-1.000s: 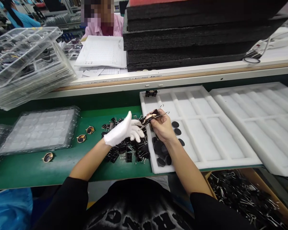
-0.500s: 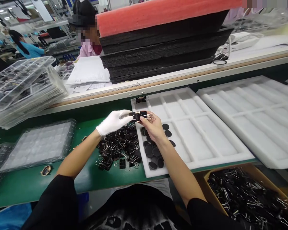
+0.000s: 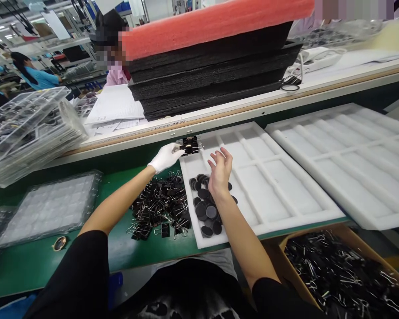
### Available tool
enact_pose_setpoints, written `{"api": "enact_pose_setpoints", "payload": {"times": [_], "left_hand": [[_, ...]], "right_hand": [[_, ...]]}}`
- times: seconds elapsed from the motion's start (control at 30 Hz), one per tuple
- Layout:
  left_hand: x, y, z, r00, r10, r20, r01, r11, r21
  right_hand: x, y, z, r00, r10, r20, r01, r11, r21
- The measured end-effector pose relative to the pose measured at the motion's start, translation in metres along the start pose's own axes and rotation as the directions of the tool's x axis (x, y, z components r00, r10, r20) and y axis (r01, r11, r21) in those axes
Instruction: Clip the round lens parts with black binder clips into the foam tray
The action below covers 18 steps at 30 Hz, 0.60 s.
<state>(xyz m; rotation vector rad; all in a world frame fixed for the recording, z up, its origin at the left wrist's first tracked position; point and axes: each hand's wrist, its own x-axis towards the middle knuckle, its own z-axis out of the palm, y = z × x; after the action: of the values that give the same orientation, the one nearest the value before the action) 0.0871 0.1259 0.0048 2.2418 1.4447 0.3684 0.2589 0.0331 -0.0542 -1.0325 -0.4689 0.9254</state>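
black stack under red slab | white papers beside | blue-clad person

Held roughly level by the white-gloved left hand as a small bundle of black metal binder clips, with silver wire handles jutting out at the right end. Shows a fleck of gold-toned colour among the black clip bodies. Placed over the far-left corner of the compartmented white foam tray, on the near side of a similar clipped black bundle, overlapping it in view; too small and crowded there to tell touching from merely close.
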Motion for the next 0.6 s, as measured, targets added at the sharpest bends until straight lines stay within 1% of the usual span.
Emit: {"api": "enact_pose_setpoints", "payload": {"times": [0.07,0.13,0.23,0.33,0.43,0.53,0.6], "left_hand": [[0.024,-0.004,0.014,0.999,-0.028,-0.036,0.030,0.997,0.067],[0.043,-0.005,0.025,0.998,-0.035,-0.057,0.043,0.990,0.136],[0.059,-0.004,0.033,0.996,-0.047,-0.071,0.064,0.965,0.254],[0.063,-0.004,0.036,0.994,-0.063,-0.089,0.092,0.927,0.365],[0.062,-0.005,0.039,0.993,-0.067,-0.093,0.101,0.896,0.433],[0.062,-0.001,0.041,0.995,-0.065,-0.080,0.095,0.874,0.477],[0.061,0.003,0.040,0.996,-0.061,-0.066,0.086,0.863,0.499]], "right_hand": [[0.000,0.000,-0.001,0.999,-0.004,0.033,0.004,1.000,-0.014],[-0.002,-0.001,0.000,0.997,0.012,0.073,-0.010,1.000,-0.029],[-0.005,0.000,0.002,0.993,0.046,0.112,-0.040,0.998,-0.049],[-0.005,0.003,0.004,0.989,0.059,0.134,-0.049,0.996,-0.075],[-0.004,0.005,0.005,0.985,0.056,0.161,-0.036,0.991,-0.127],[-0.004,0.005,0.006,0.979,0.044,0.197,0.003,0.973,-0.231],[-0.005,0.003,0.005,0.974,0.027,0.223,0.052,0.940,-0.337]]}}
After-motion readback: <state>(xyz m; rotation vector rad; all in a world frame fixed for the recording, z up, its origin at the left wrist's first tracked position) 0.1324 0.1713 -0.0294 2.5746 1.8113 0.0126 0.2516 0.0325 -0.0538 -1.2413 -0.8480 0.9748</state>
